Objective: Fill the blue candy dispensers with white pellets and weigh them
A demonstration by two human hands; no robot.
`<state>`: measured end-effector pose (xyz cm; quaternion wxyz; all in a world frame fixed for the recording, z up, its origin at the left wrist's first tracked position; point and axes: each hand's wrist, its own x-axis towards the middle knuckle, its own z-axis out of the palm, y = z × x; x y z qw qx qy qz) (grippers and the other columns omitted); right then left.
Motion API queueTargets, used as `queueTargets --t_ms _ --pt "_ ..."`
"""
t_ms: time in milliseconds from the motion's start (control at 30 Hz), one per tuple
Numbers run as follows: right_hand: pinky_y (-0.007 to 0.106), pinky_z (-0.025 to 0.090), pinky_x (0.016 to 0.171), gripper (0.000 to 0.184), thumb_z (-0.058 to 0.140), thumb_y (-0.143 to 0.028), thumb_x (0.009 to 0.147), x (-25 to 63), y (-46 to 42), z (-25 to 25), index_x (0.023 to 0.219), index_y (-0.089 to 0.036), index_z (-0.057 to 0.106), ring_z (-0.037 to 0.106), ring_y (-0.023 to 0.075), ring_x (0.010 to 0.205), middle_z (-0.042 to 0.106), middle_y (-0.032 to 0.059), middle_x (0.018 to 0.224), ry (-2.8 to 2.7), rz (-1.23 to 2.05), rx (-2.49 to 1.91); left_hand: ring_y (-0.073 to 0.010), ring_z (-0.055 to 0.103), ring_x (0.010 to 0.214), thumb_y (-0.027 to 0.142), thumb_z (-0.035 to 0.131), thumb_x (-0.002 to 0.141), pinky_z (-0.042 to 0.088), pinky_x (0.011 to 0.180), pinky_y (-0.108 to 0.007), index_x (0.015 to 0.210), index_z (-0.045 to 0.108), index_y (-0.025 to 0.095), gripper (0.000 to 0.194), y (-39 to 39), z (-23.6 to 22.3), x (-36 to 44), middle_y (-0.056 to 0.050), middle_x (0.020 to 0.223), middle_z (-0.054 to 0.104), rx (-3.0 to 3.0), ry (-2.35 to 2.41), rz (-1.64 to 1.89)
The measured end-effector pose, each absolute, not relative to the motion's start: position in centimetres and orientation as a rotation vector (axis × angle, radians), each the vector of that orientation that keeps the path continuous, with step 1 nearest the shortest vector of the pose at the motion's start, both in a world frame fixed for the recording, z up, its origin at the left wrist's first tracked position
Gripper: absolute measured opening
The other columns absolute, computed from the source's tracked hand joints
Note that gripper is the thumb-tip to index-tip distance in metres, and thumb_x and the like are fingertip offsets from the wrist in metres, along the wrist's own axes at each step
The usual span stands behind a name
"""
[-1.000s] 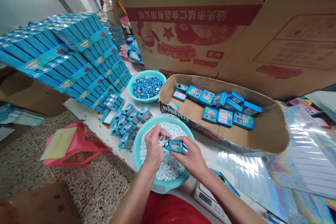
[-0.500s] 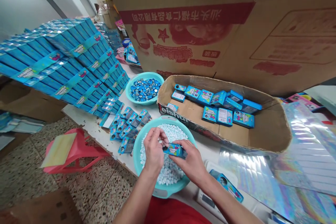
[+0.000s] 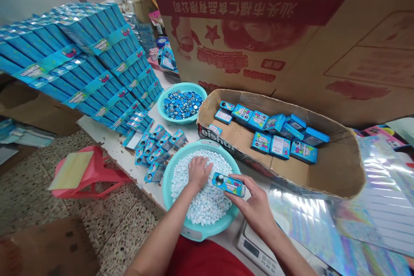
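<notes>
Left hand digs, fingers curled, into white candies filling a teal basin on the table. Right hand pinches a small blue tin over the basin's right rim, beside a cardboard tray of filled tins.

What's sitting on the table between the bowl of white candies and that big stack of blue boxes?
A loose cluster of small blue tins lies there, between the candy bowl and the stacked blue boxes, seen in the head view.
</notes>
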<state>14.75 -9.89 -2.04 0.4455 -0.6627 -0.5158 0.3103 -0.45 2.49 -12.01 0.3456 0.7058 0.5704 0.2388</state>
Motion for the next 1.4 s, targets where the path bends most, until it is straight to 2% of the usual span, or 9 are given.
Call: queueTargets --t_ms 100,167,233,333,433,533,733,1000,1400 --pt "0.036 0.05 0.079 0.032 0.068 -0.038 0.075 14.9 -9.9 -2.6 0.103 -0.023 0.063 0.063 0.0247 0.089 0.067 0.0065 0.098 -1.283 0.777 -1.678 -0.0262 0.051 0.1 0.043 0.052 0.082 0.038 0.09 -0.04 0.096 0.062 0.019 0.03 0.9 -13.3 0.9 -0.01 0.099 0.06 2.076 1.493 0.274" --pt "0.037 0.05 0.079 0.031 0.068 -0.039 0.074 14.8 -9.6 -3.2 0.101 -0.023 0.063 0.064 0.025 0.088 0.068 0.0064 0.096 -1.283 0.782 -1.698 -0.0256 0.053 0.094 0.04 0.055 0.08 0.04 0.084 -0.037 0.088 0.062 0.019 0.023 0.2 -13.4 0.9 -0.009 0.092 0.059 2.002 1.516 0.218" --pt "0.037 0.05 0.079 0.031 0.068 -0.039 0.073 14.7 -9.3 -3.8 0.099 -0.022 0.064 0.064 0.0253 0.088 0.069 0.0063 0.095 -1.293 0.785 -1.712 -0.0244 0.054 0.086 0.034 0.061 0.073 0.04 0.079 -0.035 0.075 0.06 0.02 0.014 0.1 -13.3 0.1 -0.006 0.081 0.058 1.759 1.563 0.338" --pt "0.037 0.05 0.078 0.031 0.068 -0.039 0.074 14.7 -9.1 -4.5 0.099 -0.022 0.063 0.064 0.0252 0.088 0.069 0.0063 0.095 -1.301 0.751 -1.725 -0.021 0.054 0.074 0.034 0.063 0.069 0.039 0.071 -0.031 0.061 0.052 0.019 0.019 0.5 -12.9 -1.3 -0.002 0.064 0.052 1.454 1.6 0.523" --pt "0.035 0.049 0.076 0.029 0.067 -0.036 0.075 14.7 -9.1 -4.9 0.099 -0.022 0.062 0.063 0.0241 0.088 0.068 0.0056 0.093 -1.36 0.675 -1.725 -0.015 0.049 0.057 0.044 0.051 0.077 0.038 0.055 -0.026 0.061 0.047 0.02 0.029 0.7 -10.8 -1.8 0.001 0.057 0.047 1.301 1.574 0.609" --pt "0.036 0.048 0.077 0.028 0.067 -0.032 0.074 14.1 -9.0 -5.0 0.1 -0.022 0.062 0.062 0.0244 0.089 0.068 0.0058 0.094 -1.504 0.594 -1.734 -0.0095 0.041 0.045 0.045 0.055 0.074 0.031 0.044 -0.022 0.066 0.047 0.019 0.028 0.1 -7.0 -1.3 0.004 0.055 0.046 0.889 1.323 0.841" --pt "0.037 0.045 0.075 0.029 0.072 -0.029 0.072 11.8 -8.5 -2.9 0.098 -0.022 0.061 0.062 0.0262 0.088 0.069 0.0057 0.093 -1.682 0.592 -1.713 -0.0106 0.055 0.055 0.034 0.064 0.068 0.044 0.053 -0.024 0.07 0.052 0.017 0.021 -0.6 -1.3 0.0 0.002 0.068 0.058 0.541 1.046 1.188" --pt "0.036 0.043 0.074 0.026 0.071 -0.031 0.073 11.6 -8.0 -1.6 0.096 -0.022 0.062 0.061 0.0255 0.088 0.068 0.0055 0.092 -1.642 0.6 -1.682 -0.0102 0.054 0.053 0.04 0.067 0.07 0.044 0.052 -0.023 0.066 0.052 0.015 0.029 -0.1 -0.4 0.4 0.003 0.06 0.054 0.445 1.073 1.254" --pt "0.035 0.042 0.073 0.026 0.072 -0.031 0.072 11.4 -7.4 -1.5 0.094 -0.022 0.061 0.06 0.0251 0.086 0.067 0.005 0.089 -1.611 0.599 -1.652 -0.01 0.053 0.056 0.038 0.067 0.07 0.043 0.055 -0.023 0.065 0.052 0.016 0.027 -0.3 -0.1 0.6 0.003 0.059 0.054 0.579 1.124 1.292"
